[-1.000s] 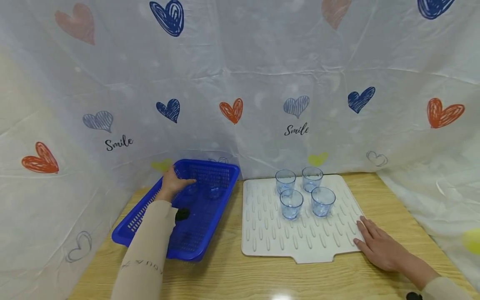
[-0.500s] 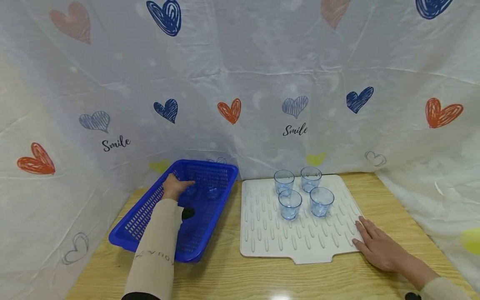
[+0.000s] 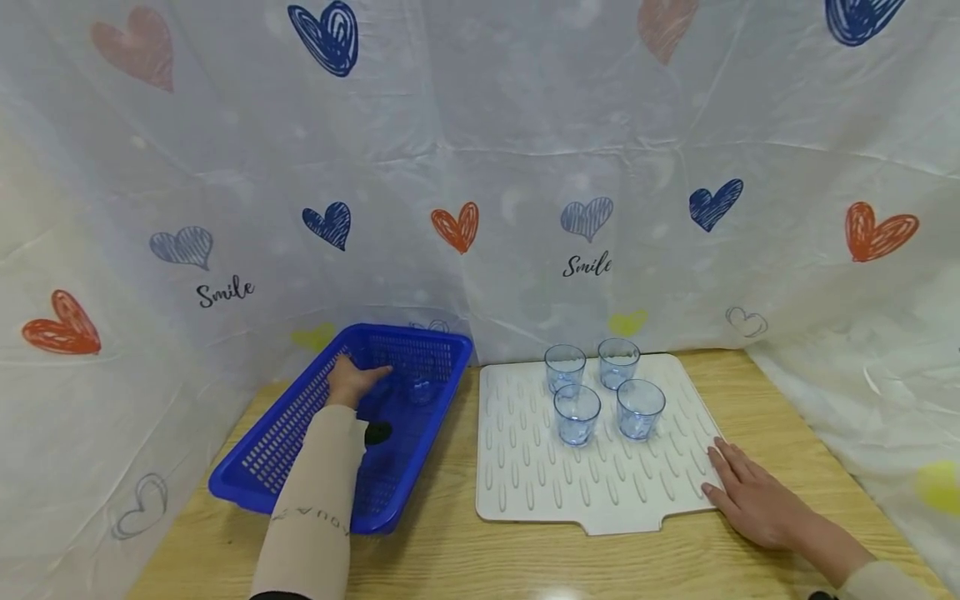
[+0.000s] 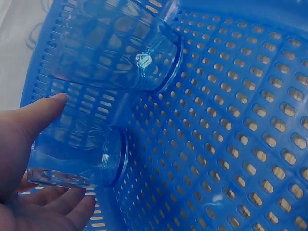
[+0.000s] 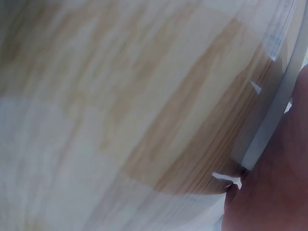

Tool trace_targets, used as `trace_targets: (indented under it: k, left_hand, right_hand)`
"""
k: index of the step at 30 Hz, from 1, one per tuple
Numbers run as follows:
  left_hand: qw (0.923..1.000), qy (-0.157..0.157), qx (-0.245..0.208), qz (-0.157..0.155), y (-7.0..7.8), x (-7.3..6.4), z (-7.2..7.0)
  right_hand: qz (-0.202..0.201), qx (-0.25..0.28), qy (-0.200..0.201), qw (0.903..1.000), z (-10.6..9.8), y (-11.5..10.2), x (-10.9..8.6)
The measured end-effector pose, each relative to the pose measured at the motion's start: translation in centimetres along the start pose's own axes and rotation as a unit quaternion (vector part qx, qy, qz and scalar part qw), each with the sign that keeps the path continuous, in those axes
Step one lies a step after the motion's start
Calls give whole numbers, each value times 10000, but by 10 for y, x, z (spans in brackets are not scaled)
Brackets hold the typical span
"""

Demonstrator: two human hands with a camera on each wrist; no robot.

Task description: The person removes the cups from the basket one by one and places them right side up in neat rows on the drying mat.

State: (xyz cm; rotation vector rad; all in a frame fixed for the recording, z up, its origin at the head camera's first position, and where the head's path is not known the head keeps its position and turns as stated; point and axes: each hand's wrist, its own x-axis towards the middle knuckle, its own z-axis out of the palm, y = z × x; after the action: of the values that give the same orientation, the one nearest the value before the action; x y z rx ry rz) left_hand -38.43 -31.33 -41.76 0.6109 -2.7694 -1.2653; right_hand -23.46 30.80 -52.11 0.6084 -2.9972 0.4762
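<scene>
Inside the blue plastic basket [image 3: 408,475], my left hand [image 3: 352,383] reaches around a clear drinking glass [image 4: 82,154]. In the left wrist view its thumb extends at one side and several fingers lie along the other; the thumb looks apart from the glass. A second glass [image 4: 120,48] stands close by in the basket, also seen as a glass [image 3: 422,390] in the head view. My right hand [image 3: 761,500] rests with extended fingers on the right edge of a white ridged drying mat [image 3: 525,467]. Several bluish glasses [image 3: 577,415] stand upright on that mat.
Both the basket and the mat sit on a wood-grain table [image 3: 442,533]. A white curtain [image 3: 510,283] printed with hearts hangs behind them. Beside my left sleeve, a small dark object [image 3: 378,432] shows, its kind unclear.
My left hand has dipped slightly lower in the basket, and the forearm has swung a little rightward. The basket has tilted or shifted slightly. My right hand stays on the mat edge.
</scene>
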Motion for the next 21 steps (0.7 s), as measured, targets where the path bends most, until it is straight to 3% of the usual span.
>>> trace_targets:
  k: [7, 16, 21]
  left_hand:
    - [9993, -87, -317, 191, 6, -2, -7]
    - [9990, 132, -305, 286, 11, -7, -14]
    - [9988, 201, -342, 289, 11, -12, -17]
  right_hand:
    - [191, 14, -299, 9994, -9, -10, -1]
    - [-135, -24, 277, 9995, 0, -4, -3]
    - [-24, 64, 47, 10000, -5, -9, -3]
